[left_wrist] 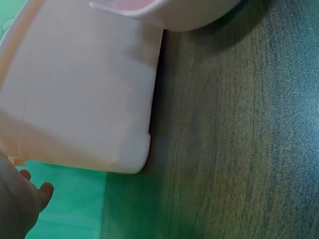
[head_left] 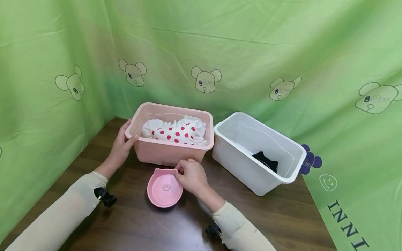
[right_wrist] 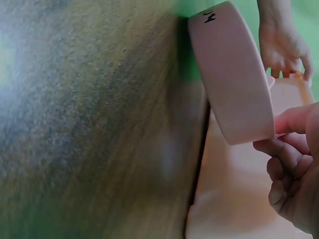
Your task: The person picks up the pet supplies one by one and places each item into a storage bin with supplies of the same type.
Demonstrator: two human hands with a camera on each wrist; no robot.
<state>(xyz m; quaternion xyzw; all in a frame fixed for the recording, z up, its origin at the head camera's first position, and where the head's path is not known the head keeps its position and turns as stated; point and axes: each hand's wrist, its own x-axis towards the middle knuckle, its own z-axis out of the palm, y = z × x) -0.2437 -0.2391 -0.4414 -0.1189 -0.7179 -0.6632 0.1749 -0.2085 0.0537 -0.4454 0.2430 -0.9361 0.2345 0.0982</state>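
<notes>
In the head view my left hand [head_left: 120,146] grips the left end of a pink plastic bin [head_left: 169,152], thumb over the rim and fingers on the outside. A folded white cloth with red spots [head_left: 176,133] lies inside the bin. In front of it is a shallow pink pet bowl [head_left: 164,193] with an ear-shaped point on its rim and a paw print inside. My right hand [head_left: 193,176] pinches the bowl's upper right rim between thumb and fingers. The right wrist view shows the bowl's side wall [right_wrist: 232,74] with dark lettering, tilted beside the bin.
A white bin [head_left: 242,169] stands angled to the right of the pink one, holding a black thing with pointed ears [head_left: 267,162]. Both stand on a dark wooden table [head_left: 135,226]. A green printed curtain [head_left: 245,42] hangs behind and along both sides.
</notes>
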